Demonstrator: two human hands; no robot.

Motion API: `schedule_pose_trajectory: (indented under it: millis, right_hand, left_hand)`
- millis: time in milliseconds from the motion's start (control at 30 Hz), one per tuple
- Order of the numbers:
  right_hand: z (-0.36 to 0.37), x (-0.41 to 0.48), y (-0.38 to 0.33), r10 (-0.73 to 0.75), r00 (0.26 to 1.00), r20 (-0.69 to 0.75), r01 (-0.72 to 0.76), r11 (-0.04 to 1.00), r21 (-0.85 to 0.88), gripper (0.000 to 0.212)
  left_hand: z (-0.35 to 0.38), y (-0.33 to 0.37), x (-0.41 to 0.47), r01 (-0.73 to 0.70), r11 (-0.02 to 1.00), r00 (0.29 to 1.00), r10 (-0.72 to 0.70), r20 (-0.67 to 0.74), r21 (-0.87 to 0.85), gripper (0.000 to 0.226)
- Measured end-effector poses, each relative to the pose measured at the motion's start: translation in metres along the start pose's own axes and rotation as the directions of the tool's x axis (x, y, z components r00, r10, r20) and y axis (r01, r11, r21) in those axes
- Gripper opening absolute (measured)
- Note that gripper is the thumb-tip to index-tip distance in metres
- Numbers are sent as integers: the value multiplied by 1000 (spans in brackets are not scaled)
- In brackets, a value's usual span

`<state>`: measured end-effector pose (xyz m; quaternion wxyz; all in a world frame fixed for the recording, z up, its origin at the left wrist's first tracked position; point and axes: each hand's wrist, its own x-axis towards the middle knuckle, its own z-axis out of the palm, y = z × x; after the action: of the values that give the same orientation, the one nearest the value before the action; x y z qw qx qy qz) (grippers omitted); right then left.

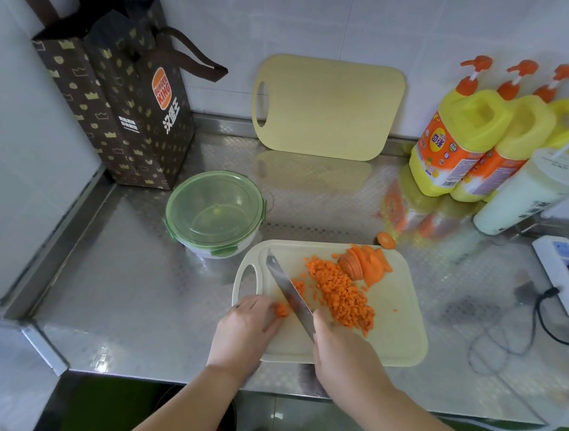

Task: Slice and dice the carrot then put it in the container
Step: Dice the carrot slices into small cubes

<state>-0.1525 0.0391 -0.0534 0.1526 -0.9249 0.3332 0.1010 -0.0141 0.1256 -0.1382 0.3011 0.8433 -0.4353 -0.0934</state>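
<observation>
On the pale cutting board [400,332] lies a long heap of diced carrot [341,294], with a fan of carrot slices [366,262] at its far end. My left hand [249,325] holds down a small bundle of carrot strips [281,309] near the board's handle hole. My right hand [343,354] grips a knife [288,289], whose blade slants up and left with its edge against the bundle. One carrot end piece [386,240] sits on the counter behind the board. The container [214,211], clear with a green lid on it, stands left of the board.
A second cutting board [327,107] leans against the back wall. A brown paper bag [114,97] stands back left; three yellow pump bottles [482,143] and a white cup [532,192] back right. A power strip [560,267] with cables lies at the right.
</observation>
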Motion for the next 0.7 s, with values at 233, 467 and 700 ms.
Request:
schedule_pose_trajectory:
  millis: [233,467,700]
  right_hand:
    - [4,-8,-7,-33,998,62,33,999,3,56]
    - [8,-8,-12,-16,996,92,16,1000,0,57]
    - [14,0,-10,17,992,127,-20,1000,18,56]
  left_hand:
    - [2,-3,-1,-2,1000,1000,2,-1,22,10]
    - [5,-2,3,35,999,998,-37,41,38,13]
    - [8,-4,4,35,998,999,-37,40,48,14]
